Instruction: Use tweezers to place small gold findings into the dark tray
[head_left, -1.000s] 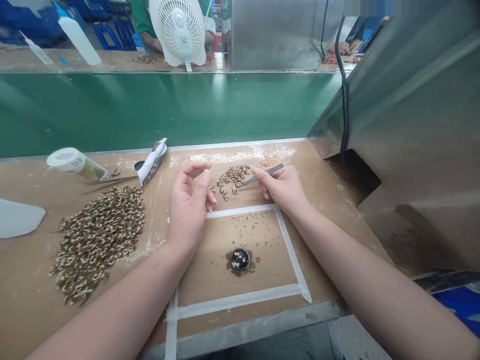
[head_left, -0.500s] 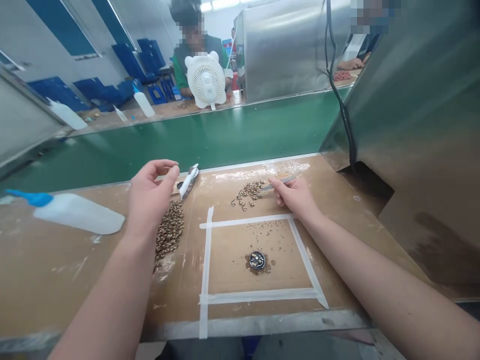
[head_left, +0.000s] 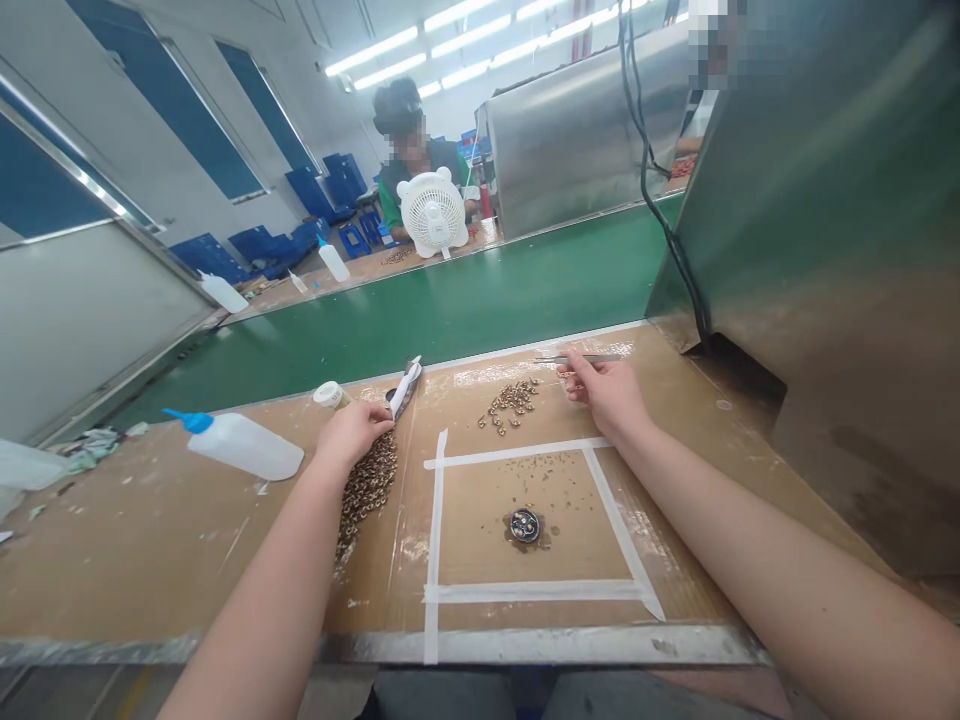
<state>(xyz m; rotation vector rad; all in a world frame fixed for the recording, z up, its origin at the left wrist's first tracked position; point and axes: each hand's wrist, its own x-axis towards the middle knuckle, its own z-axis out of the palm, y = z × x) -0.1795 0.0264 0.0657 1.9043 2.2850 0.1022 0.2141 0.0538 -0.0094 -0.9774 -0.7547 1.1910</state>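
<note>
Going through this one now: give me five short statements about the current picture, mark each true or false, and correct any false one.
1. The right hand holds a tweezers-like tool. True.
2. The left hand is over the dark round piece. False: it is at the upper end of the larger pile of small parts.
3. A white fan stands beyond the green strip. True.
4. The blue-nozzled bottle nearest the left forearm stands upright. False: it lies on its side.
5. White tape outlines a four-sided area. True.

The left hand (head_left: 352,432) curls downward, the right hand (head_left: 609,392) pinches.
</note>
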